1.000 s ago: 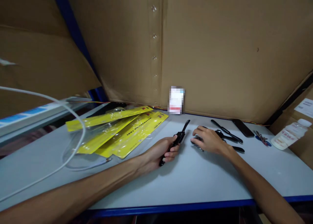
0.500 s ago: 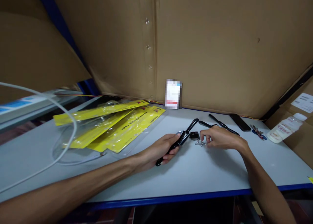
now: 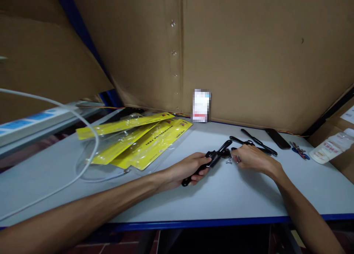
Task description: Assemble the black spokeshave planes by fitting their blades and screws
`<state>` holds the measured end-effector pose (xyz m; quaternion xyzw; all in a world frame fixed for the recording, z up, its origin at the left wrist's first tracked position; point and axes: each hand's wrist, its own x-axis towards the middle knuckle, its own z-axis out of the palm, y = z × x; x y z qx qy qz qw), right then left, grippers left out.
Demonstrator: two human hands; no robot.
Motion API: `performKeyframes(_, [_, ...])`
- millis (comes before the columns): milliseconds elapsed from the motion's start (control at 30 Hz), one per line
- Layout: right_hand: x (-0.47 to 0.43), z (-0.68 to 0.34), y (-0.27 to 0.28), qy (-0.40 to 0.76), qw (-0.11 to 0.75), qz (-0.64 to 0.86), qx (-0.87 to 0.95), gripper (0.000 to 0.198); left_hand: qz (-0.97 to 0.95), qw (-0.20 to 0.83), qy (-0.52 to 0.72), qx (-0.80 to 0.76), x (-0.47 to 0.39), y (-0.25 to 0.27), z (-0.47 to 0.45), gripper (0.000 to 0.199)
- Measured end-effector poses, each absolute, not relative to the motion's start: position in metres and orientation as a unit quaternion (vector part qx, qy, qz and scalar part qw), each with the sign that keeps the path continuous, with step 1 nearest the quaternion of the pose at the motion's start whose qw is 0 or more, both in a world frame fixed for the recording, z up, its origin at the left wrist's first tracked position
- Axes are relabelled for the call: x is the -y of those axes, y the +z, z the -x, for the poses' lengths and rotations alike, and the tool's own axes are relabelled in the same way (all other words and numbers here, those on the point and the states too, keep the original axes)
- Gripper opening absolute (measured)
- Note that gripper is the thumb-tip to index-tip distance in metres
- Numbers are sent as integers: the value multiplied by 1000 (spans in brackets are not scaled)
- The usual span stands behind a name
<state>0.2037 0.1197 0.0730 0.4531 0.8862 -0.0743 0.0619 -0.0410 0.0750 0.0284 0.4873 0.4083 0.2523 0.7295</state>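
Big corrugated cardboard wall (image 3: 249,54) fills the back, creased and matte, with a row of shiny staples down one seam. Under it a smooth pale grey table (image 3: 221,198) with a blue front edge. On its left, a fan of glossy clear plastic sleeves with long yellow printed cards (image 3: 138,143) inside; the print is too small to read. A white cable (image 3: 55,110) loops across that side and runs out of frame.

Left hand (image 3: 190,169) is curled tight around a slim black tool (image 3: 210,161), glossy and long-handled, lying at a slant near the table's middle with its far end pointing up-right. Right hand (image 3: 251,158) sits just beside that end, fingers pinched narrow on a tiny silvery metal bit (image 3: 229,160); can't make out what it is. More black handled pieces (image 3: 257,141) lie behind the right hand, partly hidden by it. Far right, a clear plastic bottle (image 3: 332,147) lies on its side, cut off by the frame
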Motion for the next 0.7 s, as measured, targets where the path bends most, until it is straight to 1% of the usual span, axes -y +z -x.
performKeyframes(100, [-120,-208,83,-155,6,-438,-886,18,-491,732,246,-403,-74,29,41,34])
performKeyframes(233, [-117,-206,95,-365,-113,-394,-836,4,-516,725,226,-397,-72,31,42,32])
performKeyframes(300, [-112,-200,96,-444,-174,-378,-793,9,-527,724,216,-390,-72,31,43,33])
performKeyframes(367, [-109,-191,91,-475,-220,-366,-770,15,-536,725,206,-381,-73,30,44,33])
performKeyframes(433, [-107,-182,84,-452,-253,-360,-776,15,-541,726,198,-374,-74,27,45,33])
performKeyframes(500, [-107,-175,77,-386,-276,-358,-804,12,-544,726,193,-375,-74,25,45,32])
performKeyframes(600, [-109,-170,71,-269,-280,-353,-851,10,-549,721,188,-379,-74,25,44,35])
performKeyframes(667, [-109,-168,69,-230,-278,-347,-866,10,-553,718,189,-378,-73,27,43,36])
performKeyframes(700, [-109,-168,69,-228,-277,-344,-868,11,-554,717,191,-377,-73,28,43,36])
